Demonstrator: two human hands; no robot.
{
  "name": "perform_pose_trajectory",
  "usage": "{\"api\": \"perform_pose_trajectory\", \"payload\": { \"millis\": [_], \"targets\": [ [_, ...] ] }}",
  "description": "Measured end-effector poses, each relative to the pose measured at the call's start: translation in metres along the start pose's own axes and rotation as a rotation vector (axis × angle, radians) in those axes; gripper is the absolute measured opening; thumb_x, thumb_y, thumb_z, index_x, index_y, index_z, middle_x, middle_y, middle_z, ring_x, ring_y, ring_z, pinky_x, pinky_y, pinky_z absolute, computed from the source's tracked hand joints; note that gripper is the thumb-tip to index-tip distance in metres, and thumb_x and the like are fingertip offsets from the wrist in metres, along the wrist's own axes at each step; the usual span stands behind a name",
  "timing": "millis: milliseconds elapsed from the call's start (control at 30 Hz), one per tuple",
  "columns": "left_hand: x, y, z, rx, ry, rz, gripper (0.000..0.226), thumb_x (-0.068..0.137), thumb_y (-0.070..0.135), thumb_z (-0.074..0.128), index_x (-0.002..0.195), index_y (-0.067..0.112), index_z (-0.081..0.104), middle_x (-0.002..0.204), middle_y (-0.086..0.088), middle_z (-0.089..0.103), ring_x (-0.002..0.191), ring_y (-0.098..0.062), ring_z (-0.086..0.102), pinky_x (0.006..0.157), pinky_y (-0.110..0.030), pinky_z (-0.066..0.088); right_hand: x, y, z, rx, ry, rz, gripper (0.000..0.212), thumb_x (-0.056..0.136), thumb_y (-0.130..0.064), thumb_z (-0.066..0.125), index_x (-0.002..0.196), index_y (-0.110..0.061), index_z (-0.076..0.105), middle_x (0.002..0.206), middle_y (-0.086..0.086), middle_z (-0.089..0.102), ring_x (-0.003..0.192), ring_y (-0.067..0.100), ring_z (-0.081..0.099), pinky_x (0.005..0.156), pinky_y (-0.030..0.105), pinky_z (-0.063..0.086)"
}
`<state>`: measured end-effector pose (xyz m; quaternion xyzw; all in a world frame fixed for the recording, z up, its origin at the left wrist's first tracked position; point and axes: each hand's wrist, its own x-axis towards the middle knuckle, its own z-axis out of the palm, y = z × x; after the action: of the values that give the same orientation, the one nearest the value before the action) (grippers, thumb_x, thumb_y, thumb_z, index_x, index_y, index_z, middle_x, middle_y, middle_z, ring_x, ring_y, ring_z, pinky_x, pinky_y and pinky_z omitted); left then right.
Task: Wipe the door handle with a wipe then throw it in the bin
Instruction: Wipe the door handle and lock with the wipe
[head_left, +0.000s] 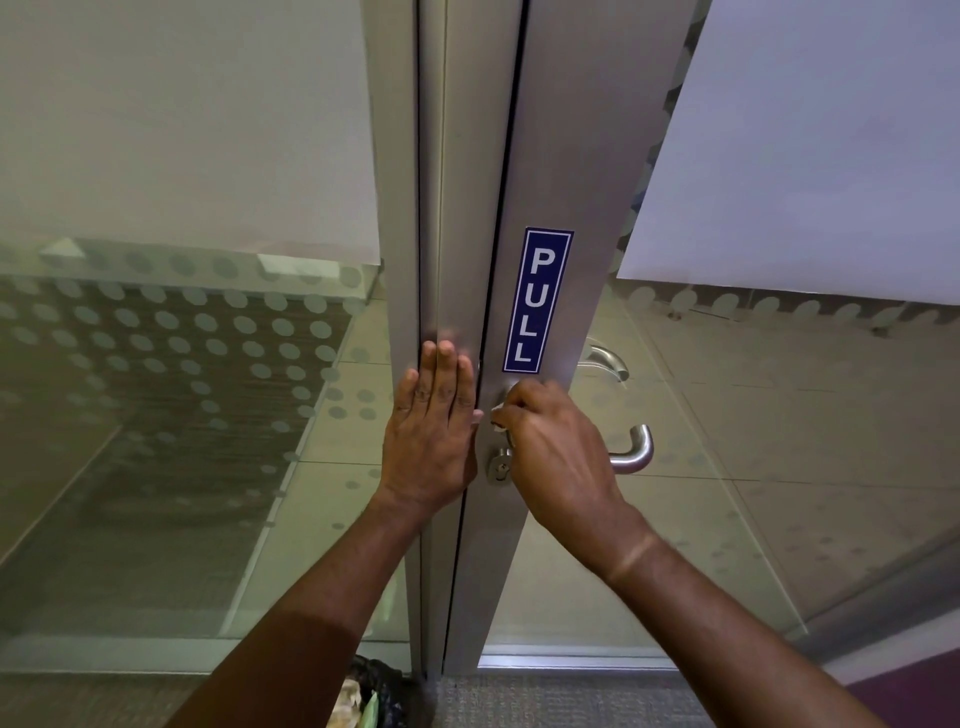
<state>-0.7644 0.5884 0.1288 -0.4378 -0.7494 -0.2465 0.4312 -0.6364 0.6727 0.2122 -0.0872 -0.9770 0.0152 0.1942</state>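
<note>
Forearms reach to the door — left hand (434, 431) flat on the frame, right hand (558, 457) pinching a wipe (497, 415) at the lever handle (636, 453), which extends rightward.

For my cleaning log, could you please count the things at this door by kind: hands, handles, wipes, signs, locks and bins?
Hands: 2, left flat on the frame, right on the wipe
Handles: 2, near and one behind the glass
Wipe: 1
Sign: 1
Lock: 1
Bin: 1
Total: 8
</note>
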Motion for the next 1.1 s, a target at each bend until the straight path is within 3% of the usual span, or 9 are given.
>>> {"api": "perform_pose_trajectory", "payload": {
  "millis": [67,167,233,333,467,567,833,1000,1100],
  "targets": [
    [0.0,0.0,-0.001,0.004,-0.004,-0.002,0.062,0.106,0.029,0.018,0.154,0.008,-0.016,0.161,-0.01,-0.026,0.15,-0.023,-0.018,0.123,-0.037,-0.009,0.005,0.004,-0.012,0.053,-0.058,-0.008,0.032,0.083,-0.014,0.075,0.115,-0.01,0.069,0.117,0.009,0.065,0.117,0.025,0.057,0.099,0.038,0.051],
    [0.0,0.0,0.0,0.013,-0.005,-0.014,0.068,0.103,0.027,0.025,0.153,0.008,-0.016,0.161,-0.01,-0.026,0.15,-0.023,-0.017,0.123,-0.038,-0.009,0.006,0.022,-0.035,0.317,-0.09,0.078,0.02,0.078,-0.003,0.077,0.09,-0.019,0.078,0.097,0.0,0.073,0.091,0.014,0.068,0.085,0.033,0.057],
    [0.0,0.0,0.0,0.02,-0.005,-0.014,0.074,0.099,0.025,0.032,0.153,0.007,-0.015,0.161,-0.011,-0.026,0.15,-0.024,-0.017,0.123,-0.038,-0.008,-0.004,0.033,-0.049,0.554,-0.025,0.243,0.028,0.078,0.008,0.071,0.081,-0.019,0.079,0.089,-0.004,0.075,0.083,0.006,0.069,0.078,0.028,0.058],
    [0.001,0.0,0.0,0.024,-0.016,-0.012,0.069,0.102,0.026,0.026,0.153,0.007,-0.016,0.161,-0.01,-0.026,0.15,-0.024,-0.018,0.123,-0.038,-0.009,-0.023,0.049,-0.058,0.891,0.129,0.495,0.044,0.084,0.016,0.06,0.074,-0.024,0.077,0.083,-0.009,0.076,0.077,0.0,0.07,0.067,0.013,0.054],
    [0.0,0.001,0.0,0.014,-0.025,-0.025,0.068,0.103,0.026,0.025,0.153,0.008,-0.016,0.161,-0.01,-0.026,0.15,-0.024,-0.017,0.123,-0.038,-0.008,-0.04,0.062,-0.052,1.135,0.24,0.64,0.034,0.087,0.01,0.062,0.078,-0.02,0.076,0.081,0.003,0.077,0.074,0.016,0.071,0.07,0.032,0.053],
    [0.0,0.003,-0.004,0.008,-0.04,-0.029,0.076,0.098,0.022,0.034,0.153,0.009,-0.017,0.161,-0.009,-0.026,0.15,-0.024,-0.017,0.123,-0.039,-0.008,-0.045,0.062,-0.039,1.171,0.285,0.657,0.03,0.086,0.009,0.063,0.082,-0.018,0.075,0.08,0.005,0.076,0.077,0.021,0.07,0.077,0.036,0.055],
    [-0.005,0.004,-0.025,0.022,-0.161,-0.005,0.073,0.098,0.024,0.035,0.154,0.005,-0.007,0.163,-0.009,-0.021,0.152,-0.026,-0.011,0.124,-0.039,-0.004,-0.039,0.046,-0.017,1.061,0.337,0.588,0.038,0.086,0.002,0.068,0.103,-0.032,0.072,0.104,-0.007,0.073,0.096,0.011,0.07,0.081,0.025,0.057],
    [-0.022,0.004,-0.041,0.044,-0.247,-0.059,0.072,0.098,0.033,0.034,0.153,0.004,-0.003,0.162,-0.009,-0.024,0.152,-0.026,-0.011,0.124,-0.037,-0.004,-0.037,0.03,-0.004,0.98,0.365,0.435,0.032,0.088,0.0,0.065,0.104,-0.026,0.075,0.103,-0.004,0.074,0.098,0.01,0.07,0.085,0.034,0.059],
    [-0.033,0.007,-0.057,0.033,-0.254,-0.123,0.071,0.099,0.034,0.033,0.154,0.004,-0.002,0.163,-0.011,-0.02,0.152,-0.028,-0.007,0.124,-0.042,0.001,-0.038,0.014,-0.003,0.967,0.406,0.326,0.026,0.089,-0.002,0.067,0.106,-0.021,0.073,0.1,-0.001,0.074,0.09,0.006,0.071,0.083,0.013,0.053]
  ]
}}
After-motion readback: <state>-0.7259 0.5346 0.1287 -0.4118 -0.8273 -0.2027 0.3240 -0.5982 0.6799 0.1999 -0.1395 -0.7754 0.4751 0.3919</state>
